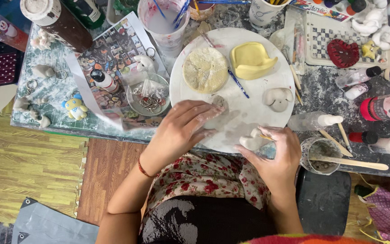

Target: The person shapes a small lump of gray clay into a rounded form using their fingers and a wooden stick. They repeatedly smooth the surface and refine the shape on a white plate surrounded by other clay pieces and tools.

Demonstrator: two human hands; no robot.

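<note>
Right hand (280,151) is pinching a small white clay piece (250,143) in its fingertips at the near edge of the round white board (253,106), while the left hand (183,129) lies palm-down, fingers loosely spread, over a grey clay lump (220,103) just left of it. The board sits on a paint-spattered table (321,90) crowded with bottles, above wood-pattern floor mats (28,176). Both forearms angle in from the lap.
</note>
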